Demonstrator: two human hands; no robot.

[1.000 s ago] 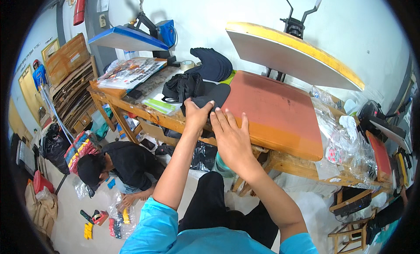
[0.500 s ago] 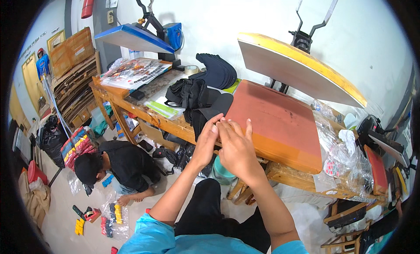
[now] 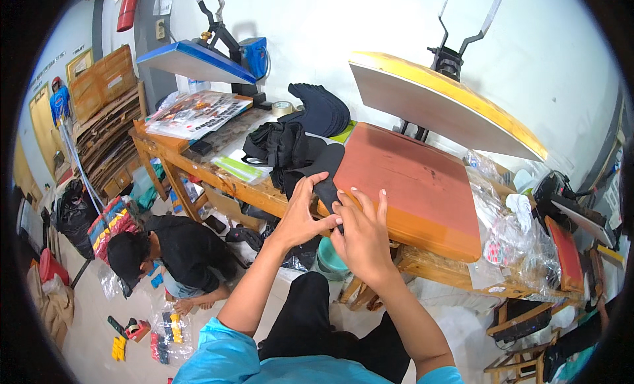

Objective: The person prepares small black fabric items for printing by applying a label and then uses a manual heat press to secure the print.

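My left hand (image 3: 298, 215) is held in front of the table edge, thumb and index finger apart. Close beside it, my right hand (image 3: 363, 235) has its fingers spread, fingertips over the near left corner of the heat press's reddish-brown lower pad (image 3: 413, 186). The left thumb reaches the right hand's fingers. Behind the hands, a flat black fabric piece (image 3: 325, 164) lies at the table edge by the pad; the hands partly hide it, and any contact is unclear. Black fabric items (image 3: 277, 145) are heaped beside it, with stacked dark curved pieces (image 3: 320, 110) behind.
The press's yellow-edged upper plate (image 3: 442, 103) is raised. A blue press (image 3: 198, 61) stands farther left above printed sheets (image 3: 198, 113). Clear plastic bags (image 3: 522, 252) lie at right. A person in black (image 3: 188, 252) crouches on the floor at left, near a tape dispenser (image 3: 137, 330).
My hands, pressed together before, have moved apart and their fingers have spread. The view has shifted slightly, and more of the black fabric piece shows behind my fingers.
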